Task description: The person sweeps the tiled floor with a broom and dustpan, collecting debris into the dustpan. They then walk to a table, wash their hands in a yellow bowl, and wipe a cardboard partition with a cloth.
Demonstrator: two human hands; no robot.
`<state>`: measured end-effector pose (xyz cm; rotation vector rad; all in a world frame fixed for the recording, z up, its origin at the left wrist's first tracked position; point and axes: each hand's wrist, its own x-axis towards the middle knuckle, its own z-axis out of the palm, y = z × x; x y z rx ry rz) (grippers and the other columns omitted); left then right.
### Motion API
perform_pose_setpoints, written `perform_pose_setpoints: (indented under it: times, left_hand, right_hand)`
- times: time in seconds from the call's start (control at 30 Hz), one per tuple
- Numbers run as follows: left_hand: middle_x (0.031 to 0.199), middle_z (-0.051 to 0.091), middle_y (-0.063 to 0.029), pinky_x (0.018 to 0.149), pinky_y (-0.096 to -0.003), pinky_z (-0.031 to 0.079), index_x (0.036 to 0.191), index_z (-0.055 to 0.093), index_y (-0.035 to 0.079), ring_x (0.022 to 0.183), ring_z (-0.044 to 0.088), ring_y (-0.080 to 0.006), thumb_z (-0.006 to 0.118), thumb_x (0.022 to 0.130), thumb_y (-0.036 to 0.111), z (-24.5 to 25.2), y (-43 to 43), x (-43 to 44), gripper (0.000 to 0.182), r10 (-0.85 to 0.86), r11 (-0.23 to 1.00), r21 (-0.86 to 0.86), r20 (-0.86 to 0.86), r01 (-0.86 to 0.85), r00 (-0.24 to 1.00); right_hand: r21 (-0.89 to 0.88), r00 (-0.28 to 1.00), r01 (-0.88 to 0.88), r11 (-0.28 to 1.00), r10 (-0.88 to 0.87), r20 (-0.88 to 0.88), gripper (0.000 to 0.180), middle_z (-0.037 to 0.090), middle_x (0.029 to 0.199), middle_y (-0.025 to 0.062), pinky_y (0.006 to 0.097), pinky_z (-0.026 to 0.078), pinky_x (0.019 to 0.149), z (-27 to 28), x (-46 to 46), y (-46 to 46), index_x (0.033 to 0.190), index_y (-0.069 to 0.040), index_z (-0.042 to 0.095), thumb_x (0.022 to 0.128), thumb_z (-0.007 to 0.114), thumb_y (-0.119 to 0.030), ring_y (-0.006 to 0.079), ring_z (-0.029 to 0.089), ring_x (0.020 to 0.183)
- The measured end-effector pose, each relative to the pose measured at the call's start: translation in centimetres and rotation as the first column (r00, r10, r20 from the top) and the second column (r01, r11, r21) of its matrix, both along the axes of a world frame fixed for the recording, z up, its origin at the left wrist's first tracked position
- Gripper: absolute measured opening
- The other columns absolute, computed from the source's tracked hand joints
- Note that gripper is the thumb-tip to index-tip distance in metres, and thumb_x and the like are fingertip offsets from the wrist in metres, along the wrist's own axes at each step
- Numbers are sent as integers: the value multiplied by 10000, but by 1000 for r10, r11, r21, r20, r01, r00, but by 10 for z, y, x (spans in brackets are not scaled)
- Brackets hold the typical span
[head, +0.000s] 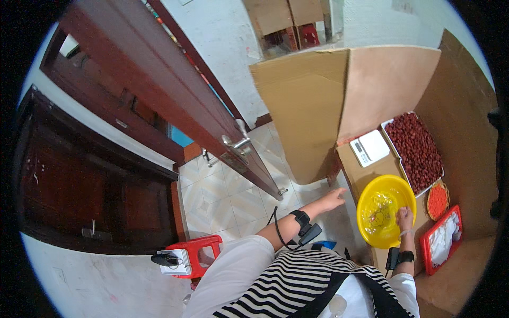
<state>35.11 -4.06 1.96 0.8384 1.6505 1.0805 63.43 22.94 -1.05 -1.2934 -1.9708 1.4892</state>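
My left hand (333, 200) reaches out over the floor, left of the table, with fingers apart and nothing visible in it. Over the right inner side of a yellow plastic basin (365, 227) is my right hand (404, 217), its fingers curled. Whether it pinches something small cannot be made out. Shiny, clear plastic-like material and a printed figure show at the basin's bottom. Beyond the basin lies a white digital kitchen scale (370, 148). A white tray holds many dark red dried fruits (414, 149), likely jujubes. Beside it, a small woven basket holds orange-red pieces (438, 202).
A red plastic basket (426, 254) with white plastic or cloth stands on the table's right. Cardboard panels (304, 115) wall the table (360, 175). An open wooden door (187, 107) stands at left, near a red stool (212, 242) bearing a white box and a dark device.
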Motion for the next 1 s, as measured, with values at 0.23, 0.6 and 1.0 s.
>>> perform_pose_setpoints:
  times: [0.23,0.6,1.0]
  left_hand:
    - [1280,500,-177,967,-367,410,1323,401,24,1188,481,-279,557,849,167,-8,-75,-61,519,115,993,13,-9,-115,993]
    - [1232,528,-162,958,-363,407,1274,439,14,1150,502,-261,559,866,184,13,-146,-117,459,72,996,58,-9,-71,997]
    - [1087,611,-168,831,-342,455,1196,523,-26,988,582,-258,526,784,137,24,-132,-100,443,99,988,118,51,-104,994]
  right_hand:
    - [405,712,-442,801,38,701,242,607,755,231,466,482,684,15,-20,-31,814,21,621,815,529,-203,398,602,753]
    - [457,709,-237,858,-169,685,273,640,807,236,455,512,657,8,-36,-54,791,11,658,818,546,-237,417,625,754]
    - [11,987,105,994,-102,-126,128,526,734,34,253,375,429,-11,-30,-17,976,-54,468,869,537,-53,140,470,537]
